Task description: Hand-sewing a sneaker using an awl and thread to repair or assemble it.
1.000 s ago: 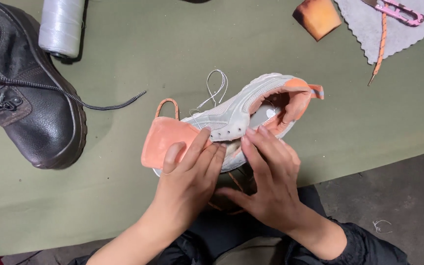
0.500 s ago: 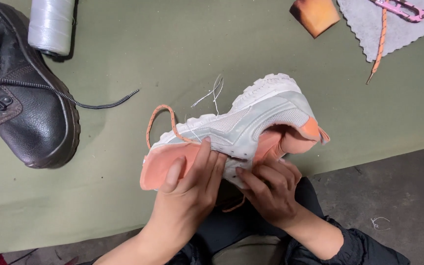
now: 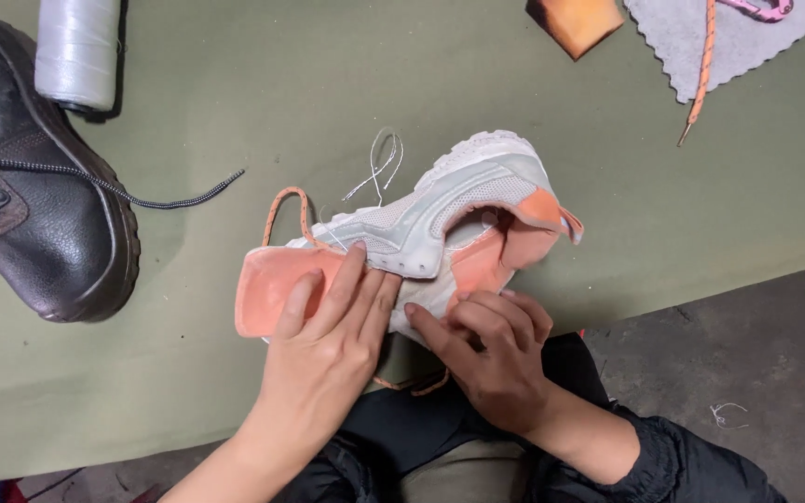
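A grey and white sneaker point(image 3: 458, 200) with orange lining lies on its side at the near edge of an olive-green table point(image 3: 328, 93). Its orange tongue point(image 3: 272, 284) is folded out to the left. My left hand point(image 3: 328, 335) presses flat on the tongue and the sneaker's eyelet edge. My right hand point(image 3: 491, 349) grips the sneaker's lower side near the orange collar. A loose white thread point(image 3: 379, 168) curls off the sneaker. An orange lace point(image 3: 286, 210) loops above the tongue and another bit hangs below my hands.
A black leather boot point(image 3: 39, 214) with a dark lace stands at the left. A white thread spool point(image 3: 76, 51) is at the top left. A grey cloth point(image 3: 719, 42), an orange lace point(image 3: 699, 74), an orange leather piece point(image 3: 575, 23) and a pink clip lie at the top right.
The sneaker has been turned over onto its side and shifted right, its opening now facing me. Both hands moved along with it and kept their hold.
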